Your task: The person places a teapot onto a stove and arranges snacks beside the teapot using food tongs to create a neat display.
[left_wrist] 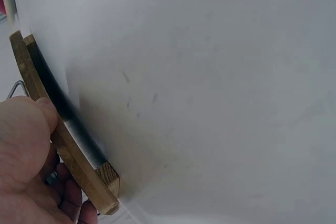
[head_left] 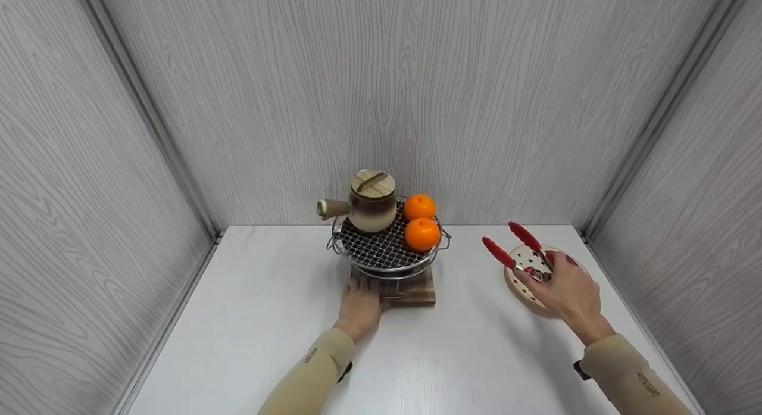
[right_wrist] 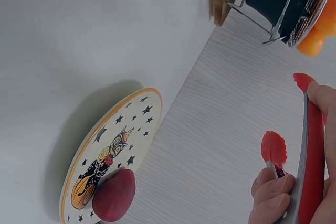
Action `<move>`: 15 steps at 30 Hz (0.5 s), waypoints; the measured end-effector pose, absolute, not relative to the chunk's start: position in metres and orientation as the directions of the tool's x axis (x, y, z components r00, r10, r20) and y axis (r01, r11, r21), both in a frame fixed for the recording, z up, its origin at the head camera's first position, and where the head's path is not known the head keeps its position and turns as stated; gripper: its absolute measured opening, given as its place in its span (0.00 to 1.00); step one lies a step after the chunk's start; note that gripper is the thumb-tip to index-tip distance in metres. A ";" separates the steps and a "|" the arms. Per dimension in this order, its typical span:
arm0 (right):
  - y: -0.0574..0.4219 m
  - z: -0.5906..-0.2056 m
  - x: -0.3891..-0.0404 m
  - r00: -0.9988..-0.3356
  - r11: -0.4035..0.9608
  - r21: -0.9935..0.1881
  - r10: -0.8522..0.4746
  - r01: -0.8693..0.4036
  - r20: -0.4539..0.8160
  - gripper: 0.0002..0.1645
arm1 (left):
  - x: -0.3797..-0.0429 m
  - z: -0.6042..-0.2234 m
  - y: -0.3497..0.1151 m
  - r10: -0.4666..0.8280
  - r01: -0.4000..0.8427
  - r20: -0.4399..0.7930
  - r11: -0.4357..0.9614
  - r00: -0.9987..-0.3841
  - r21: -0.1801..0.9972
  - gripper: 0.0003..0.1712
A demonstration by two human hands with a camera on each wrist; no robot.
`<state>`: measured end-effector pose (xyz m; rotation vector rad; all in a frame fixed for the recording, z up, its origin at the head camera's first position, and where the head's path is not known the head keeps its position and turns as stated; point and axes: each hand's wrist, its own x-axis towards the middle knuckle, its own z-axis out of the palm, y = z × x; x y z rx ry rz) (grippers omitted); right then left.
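My left hand (head_left: pixel 359 308) grips the front left corner of a wooden board (head_left: pixel 411 293), its thumb (left_wrist: pixel 47 113) against the edge. Above the board stands a round grill with a wire mesh (head_left: pixel 381 248). On the mesh sit a brown and cream side-handled teapot (head_left: pixel 374 215) with a wooden lid, and two oranges (head_left: pixel 422 234). My right hand (head_left: pixel 571 290) holds red-tipped tongs (head_left: pixel 499 252) with their arms spread and nothing between the tips. The tongs are over a star-patterned plate (right_wrist: pixel 142 116). A dark red, rounded food item (right_wrist: pixel 114 195) lies on that plate.
The white table (head_left: pixel 268 296) is bordered by grey wood-grain panels (head_left: pixel 381 105) at the back and both sides. The plate stands near the right panel, and the grill stands near the back one. A wire handle (head_left: pixel 443 241) sticks out from the grill's right side.
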<state>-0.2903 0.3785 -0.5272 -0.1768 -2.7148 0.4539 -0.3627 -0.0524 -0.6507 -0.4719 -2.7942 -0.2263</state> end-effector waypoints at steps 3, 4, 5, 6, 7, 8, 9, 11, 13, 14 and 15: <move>0.382 -0.528 -0.290 -0.919 0.940 -0.334 0.192 0.071 0.344 0.58 | -0.362 -0.648 -0.052 0.304 0.349 0.319 0.933 -0.898 0.092 0.47; 0.382 -0.529 -0.290 -0.919 0.940 -0.334 0.195 0.075 0.342 0.58 | -0.363 -0.647 -0.052 0.306 0.349 0.316 0.933 -0.898 0.090 0.46; 0.383 -0.529 -0.290 -0.921 0.940 -0.332 0.197 0.081 0.335 0.58 | -0.363 -0.647 -0.052 0.306 0.350 0.313 0.932 -0.899 0.091 0.46; 0.384 -0.529 -0.290 -0.925 0.938 -0.334 0.201 0.087 0.323 0.59 | -0.363 -0.647 -0.053 0.306 0.349 0.310 0.932 -0.900 0.094 0.46; 0.385 -0.530 -0.290 -0.928 0.937 -0.337 0.205 0.094 0.312 0.59 | -0.363 -0.647 -0.053 0.304 0.348 0.305 0.932 -0.902 0.099 0.46; 0.386 -0.530 -0.289 -0.931 0.936 -0.339 0.207 0.098 0.302 0.60 | -0.363 -0.647 -0.054 0.302 0.347 0.301 0.932 -0.904 0.105 0.46; 0.388 -0.530 -0.289 -0.933 0.935 -0.340 0.209 0.103 0.293 0.61 | -0.363 -0.647 -0.055 0.300 0.345 0.297 0.931 -0.907 0.114 0.45; 0.391 -0.531 -0.289 -0.936 0.933 -0.341 0.215 0.113 0.279 0.63 | -0.363 -0.648 -0.056 0.295 0.348 0.302 0.928 -0.906 0.135 0.44; 0.396 -0.532 -0.288 -0.936 0.932 -0.342 0.220 0.119 0.275 0.64 | -0.363 -0.647 -0.058 0.291 0.351 0.313 0.923 -0.904 0.156 0.42; 0.399 -0.533 -0.287 -0.936 0.932 -0.342 0.222 0.121 0.274 0.64 | -0.363 -0.647 -0.059 0.290 0.353 0.317 0.922 -0.903 0.162 0.41; 0.402 -0.534 -0.287 -0.935 0.931 -0.345 0.226 0.124 0.273 0.64 | -0.363 -0.647 -0.060 0.289 0.352 0.316 0.921 -0.904 0.165 0.40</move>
